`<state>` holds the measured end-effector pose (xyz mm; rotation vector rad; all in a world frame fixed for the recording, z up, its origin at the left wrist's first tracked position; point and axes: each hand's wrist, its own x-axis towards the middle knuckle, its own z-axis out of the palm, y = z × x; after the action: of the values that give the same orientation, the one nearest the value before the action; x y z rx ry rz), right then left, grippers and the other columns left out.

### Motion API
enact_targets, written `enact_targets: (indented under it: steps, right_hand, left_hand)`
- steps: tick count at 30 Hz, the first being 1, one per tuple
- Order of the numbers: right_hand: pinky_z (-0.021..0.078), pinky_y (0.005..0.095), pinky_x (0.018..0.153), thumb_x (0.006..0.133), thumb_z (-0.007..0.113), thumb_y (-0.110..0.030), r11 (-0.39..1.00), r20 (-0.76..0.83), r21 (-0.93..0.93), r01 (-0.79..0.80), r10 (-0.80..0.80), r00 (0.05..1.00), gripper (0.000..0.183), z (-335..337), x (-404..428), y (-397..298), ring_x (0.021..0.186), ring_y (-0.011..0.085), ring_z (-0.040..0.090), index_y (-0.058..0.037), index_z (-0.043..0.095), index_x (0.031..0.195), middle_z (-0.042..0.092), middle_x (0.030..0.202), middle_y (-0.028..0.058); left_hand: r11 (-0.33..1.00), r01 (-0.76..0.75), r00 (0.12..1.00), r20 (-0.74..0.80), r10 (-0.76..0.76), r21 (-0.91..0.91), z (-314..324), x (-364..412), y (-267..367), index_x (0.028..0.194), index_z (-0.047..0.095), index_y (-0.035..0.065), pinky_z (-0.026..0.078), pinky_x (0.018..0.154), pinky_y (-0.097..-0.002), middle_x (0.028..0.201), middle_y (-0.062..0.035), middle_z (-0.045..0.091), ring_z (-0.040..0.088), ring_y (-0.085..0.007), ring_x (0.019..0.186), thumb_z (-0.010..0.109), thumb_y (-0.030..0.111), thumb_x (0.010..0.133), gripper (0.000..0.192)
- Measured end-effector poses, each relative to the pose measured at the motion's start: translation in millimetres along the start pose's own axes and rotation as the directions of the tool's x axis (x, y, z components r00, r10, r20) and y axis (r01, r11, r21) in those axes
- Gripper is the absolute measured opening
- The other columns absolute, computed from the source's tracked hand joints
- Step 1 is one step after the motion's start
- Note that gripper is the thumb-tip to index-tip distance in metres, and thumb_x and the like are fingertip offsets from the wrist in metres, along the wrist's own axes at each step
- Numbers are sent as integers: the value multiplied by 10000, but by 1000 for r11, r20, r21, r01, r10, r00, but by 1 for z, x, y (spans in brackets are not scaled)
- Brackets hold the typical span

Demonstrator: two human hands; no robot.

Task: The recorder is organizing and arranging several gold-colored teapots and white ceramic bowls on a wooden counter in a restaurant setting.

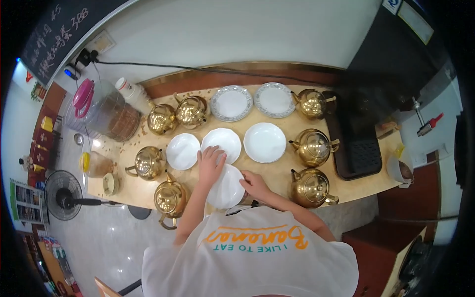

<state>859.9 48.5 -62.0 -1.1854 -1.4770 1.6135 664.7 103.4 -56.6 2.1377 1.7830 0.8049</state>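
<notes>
My right hand (255,185) grips the right rim of a white plate (227,191) at the table's front edge, close to my body. My left hand (211,165) lies palm down with its fingers a little apart on the near part of another white plate (226,139); my left forearm passes over the left edge of the front plate. Left of this hand rests a smaller-looking white plate (182,151), and to the right a third white plate (265,143). Behind them are two patterned-rim plates, one left (232,104) and one right (274,100).
Several brass-coloured teapots flank the plates, including a front-left teapot (170,198) by my left arm and a front-right teapot (310,187). A pink-lidded plastic jar (111,111) and paper cups (131,94) stand back left. A dark tea tray (358,156) lies at the right.
</notes>
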Motion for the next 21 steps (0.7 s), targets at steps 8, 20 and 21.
enact_targets:
  steps: [8, 20, 21]
  right_hand:
    - [483, 250, 458, 915, 528, -101, 985, 5, 148, -88, 88, 996, 349, 0, 1, 1, 515, 122, 593, 43, 479, 1229, 638, 726, 90]
    - [480, 254, 427, 922, 527, -108, 939, -45, 331, -94, 115, 992, 332, -1, 8, 13, 490, 144, 595, 60, 472, 1203, 630, 687, 115]
    - [479, 254, 433, 931, 515, -105, 938, -33, 330, -108, 126, 991, 309, -1, 9, 14, 498, 147, 596, 39, 474, 1201, 634, 717, 107]
  left_hand:
    - [971, 155, 987, 57, -147, -180, -12, 13, -6, 984, 671, 97, 255, 1026, -575, 1074, -79, 647, 556, -272, 1082, 539, 287, 908, 244]
    - [929, 74, 994, 100, -40, -362, -17, 20, -31, 987, 675, 8, 469, 855, -359, 1008, -140, 674, 629, -286, 937, 578, 171, 878, 219]
    - [914, 90, 992, 118, -46, -397, -16, 20, -33, 993, 673, 7, 469, 855, -361, 1018, -137, 673, 632, -280, 927, 580, 177, 879, 225]
